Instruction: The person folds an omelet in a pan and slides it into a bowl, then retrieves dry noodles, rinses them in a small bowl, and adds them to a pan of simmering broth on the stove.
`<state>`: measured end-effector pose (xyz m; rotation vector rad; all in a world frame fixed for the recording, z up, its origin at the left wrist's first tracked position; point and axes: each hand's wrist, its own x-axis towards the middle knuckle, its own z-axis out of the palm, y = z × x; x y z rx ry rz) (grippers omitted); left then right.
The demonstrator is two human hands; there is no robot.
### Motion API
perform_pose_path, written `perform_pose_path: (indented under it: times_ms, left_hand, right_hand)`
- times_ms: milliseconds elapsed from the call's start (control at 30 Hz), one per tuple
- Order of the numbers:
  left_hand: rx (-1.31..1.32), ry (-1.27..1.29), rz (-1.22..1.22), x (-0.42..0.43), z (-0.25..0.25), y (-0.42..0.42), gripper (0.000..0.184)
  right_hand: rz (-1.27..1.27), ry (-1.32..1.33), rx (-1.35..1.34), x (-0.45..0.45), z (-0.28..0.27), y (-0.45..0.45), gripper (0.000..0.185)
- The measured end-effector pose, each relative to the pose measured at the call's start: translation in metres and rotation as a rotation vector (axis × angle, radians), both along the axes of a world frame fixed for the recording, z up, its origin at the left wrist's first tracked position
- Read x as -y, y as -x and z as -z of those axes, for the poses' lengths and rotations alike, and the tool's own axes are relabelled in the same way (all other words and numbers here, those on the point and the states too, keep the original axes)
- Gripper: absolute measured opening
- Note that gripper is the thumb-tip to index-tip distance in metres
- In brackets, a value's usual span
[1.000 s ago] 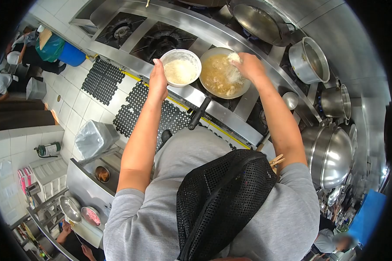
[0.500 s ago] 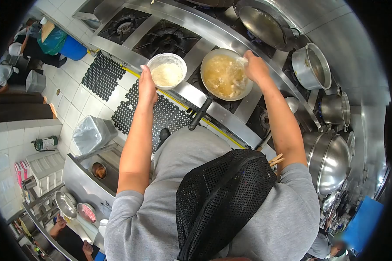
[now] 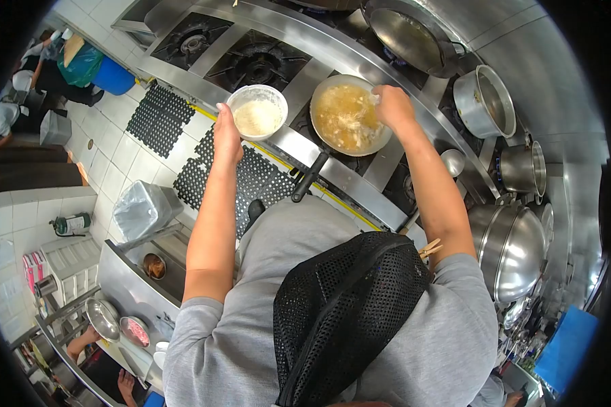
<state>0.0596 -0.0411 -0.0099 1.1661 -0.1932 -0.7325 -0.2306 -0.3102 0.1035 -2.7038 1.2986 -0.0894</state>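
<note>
My left hand (image 3: 227,139) is closed on the side of a white bowl (image 3: 276,129), its thumb at the rim. Pale, flour-like food (image 3: 256,117) fills the lower part of the bowl. To the right, a frying pan (image 3: 318,133) rests on the stove with its black handle (image 3: 311,178) towards me. Golden oil (image 3: 336,102) and pale pieces of food (image 3: 355,129) are in it. Over the pan's right rim is my right hand (image 3: 395,108), fingers pinched together and pointing down-left. A whitish bit shows at the fingertips, too small to name.
Bare burners (image 3: 261,64) lie left of the pan. A wok (image 3: 407,41) stands at the back, with a large pot (image 3: 482,102) and a metal bowl (image 3: 516,251) on the right. A ladle (image 3: 453,161) lies near my right forearm. Co-workers' hands (image 3: 125,383) show lower left.
My right hand has shifted slightly left, and the pale stuff beneath its fingers shows less. The bowl in my left hand is almost where it was. A co-worker's hands at lower left have moved.
</note>
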Motion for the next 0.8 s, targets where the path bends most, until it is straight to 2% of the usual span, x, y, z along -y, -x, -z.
perform_pose_path:
  times_ms: [67,200,267,300,367,400,433,500,533,600,700,767,800]
  left_hand:
    - [-0.001,-0.032,-0.013,-0.004,0.003,0.0,0.07]
    - [0.021,-0.05,-0.07,-0.012,0.024,-0.004,0.062]
    - [0.089,-0.128,-0.104,-0.013,0.047,-0.013,0.053]
    - [0.095,-0.138,-0.11,-0.01,0.056,-0.019,0.053]
    - [0.192,-0.136,-0.064,-0.009,0.07,-0.022,0.049]
    - [0.209,-0.143,-0.027,-0.006,0.073,-0.026,0.048]
    - [0.217,-0.138,-0.002,-0.002,0.079,-0.032,0.048]
    - [0.33,-0.106,0.016,0.008,0.091,-0.036,0.05]
    - [0.328,-0.103,0.058,0.009,0.093,-0.035,0.05]
    - [0.34,-0.152,0.125,0.013,0.095,-0.033,0.049]
    - [0.264,-0.117,0.247,0.023,0.097,-0.031,0.046]
    - [0.283,-0.122,0.246,0.026,0.111,-0.035,0.045]
    - [0.282,-0.154,0.238,0.024,0.103,-0.033,0.044]
  right_hand:
    - [-0.044,0.092,0.082,-0.008,-0.011,0.003,0.035]
    - [-0.018,0.091,0.24,-0.03,-0.052,-0.002,0.03]
    - [0.2,-0.07,0.381,-0.037,-0.06,-0.008,0.033]
    - [0.196,-0.081,0.386,-0.029,-0.034,-0.005,0.033]
    - [-0.1,0.098,0.32,-0.022,0.043,0.013,0.037]
    - [-0.065,-0.023,0.161,-0.042,0.05,0.019,0.041]
    - [-0.039,-0.019,0.168,-0.055,0.053,0.027,0.041]
    - [0.086,-0.141,0.393,-0.08,0.056,0.043,0.04]
    - [0.127,-0.137,0.391,-0.095,0.057,0.056,0.04]
    - [0.356,-0.251,0.535,-0.127,0.054,0.085,0.039]
    - [0.439,-0.159,0.477,-0.183,0.046,0.137,0.033]
    - [0.496,-0.094,0.488,-0.221,0.043,0.17,0.031]
    - [0.499,-0.051,0.51,-0.239,0.041,0.184,0.028]
